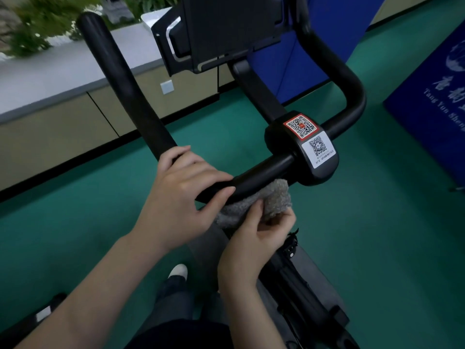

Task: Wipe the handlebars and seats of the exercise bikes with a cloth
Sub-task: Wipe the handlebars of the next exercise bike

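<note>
An exercise bike's black handlebar point(261, 172) fills the middle of the view, with a left horn point(125, 91) rising up and a right horn point(349, 79) curving back. My left hand point(183, 195) rests over the bend of the left horn, fingers curled on the bar. A grey fuzzy cloth point(261, 202) is pressed against the underside of the crossbar, and my right hand point(256, 235) pinches it from below. The centre clamp point(302, 149) carries two QR stickers. No seat is visible.
A dark console screen point(226, 31) stands above the bar. A grey ledge with beige cabinets point(63, 79) runs at the left. Blue panels point(432, 96) stand at the right. Green floor point(75, 210) lies all round. My shoe point(178, 272) and the bike frame point(302, 298) are below.
</note>
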A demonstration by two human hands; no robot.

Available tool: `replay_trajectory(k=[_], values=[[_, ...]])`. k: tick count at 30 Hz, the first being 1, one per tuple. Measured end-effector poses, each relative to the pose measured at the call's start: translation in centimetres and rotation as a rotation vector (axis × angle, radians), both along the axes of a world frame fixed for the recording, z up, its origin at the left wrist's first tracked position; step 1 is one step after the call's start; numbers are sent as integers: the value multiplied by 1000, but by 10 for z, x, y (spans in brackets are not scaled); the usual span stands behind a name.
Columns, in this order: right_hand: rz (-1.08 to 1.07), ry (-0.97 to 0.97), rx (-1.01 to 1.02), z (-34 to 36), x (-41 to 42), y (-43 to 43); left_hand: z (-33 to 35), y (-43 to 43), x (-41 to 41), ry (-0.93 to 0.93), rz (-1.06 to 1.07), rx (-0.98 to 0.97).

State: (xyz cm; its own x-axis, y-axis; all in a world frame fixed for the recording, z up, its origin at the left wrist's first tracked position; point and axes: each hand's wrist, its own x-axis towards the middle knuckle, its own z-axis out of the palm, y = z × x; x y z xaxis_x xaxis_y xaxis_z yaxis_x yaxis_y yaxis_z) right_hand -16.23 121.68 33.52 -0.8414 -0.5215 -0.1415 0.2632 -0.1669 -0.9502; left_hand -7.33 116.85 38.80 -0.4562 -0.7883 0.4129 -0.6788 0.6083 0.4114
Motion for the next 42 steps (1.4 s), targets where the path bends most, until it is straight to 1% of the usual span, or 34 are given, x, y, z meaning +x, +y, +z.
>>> replay_trajectory(k=[2, 3, 6, 8, 10, 11, 13, 16, 21, 23, 28, 30, 33, 36, 37, 40, 42], values=[[35, -30, -12, 0, 4, 6, 1, 0, 0, -4, -4, 6], [33, -11, -18, 2, 2, 7, 1, 0, 0, -7, -8, 10], [-40, 150, -42, 12, -16, 3, 2, 1, 1, -8, -22, 21], [-55, 377, -35, 23, -31, -2, 3, 0, 2, -11, -38, 25], [8, 713, 20, 33, -48, -9, 4, 0, 4, -11, -56, 28], [57, 868, 56, 38, -56, -13, 4, -1, 6, -11, -65, 31], [177, 1087, 130, 51, -72, -26, 4, -2, 10, -10, -77, 37], [392, 1272, 248, 73, -89, -46, 5, -5, 17, -4, -81, 47], [853, 1551, 489, 99, -87, -68, 8, -11, 31, -17, -49, 34], [970, 1594, 587, 106, -81, -74, 9, -13, 37, -18, -45, 46], [1196, 1565, 788, 124, -60, -85, 12, -18, 47, -19, -61, 93], [1282, 1530, 825, 125, -48, -89, 12, -20, 49, -18, -71, 99], [1416, 1387, 797, 123, -31, -91, 11, -22, 51, -9, -80, 111], [1452, 1282, 758, 124, -31, -91, 8, -22, 53, -15, -83, 121], [1454, 1276, 753, 125, -35, -90, 7, -22, 53, -21, -85, 120], [1402, 1361, 764, 125, -45, -91, 7, -24, 54, -37, -93, 111], [1352, 1381, 751, 123, -45, -90, 8, -24, 54, -44, -96, 108]])
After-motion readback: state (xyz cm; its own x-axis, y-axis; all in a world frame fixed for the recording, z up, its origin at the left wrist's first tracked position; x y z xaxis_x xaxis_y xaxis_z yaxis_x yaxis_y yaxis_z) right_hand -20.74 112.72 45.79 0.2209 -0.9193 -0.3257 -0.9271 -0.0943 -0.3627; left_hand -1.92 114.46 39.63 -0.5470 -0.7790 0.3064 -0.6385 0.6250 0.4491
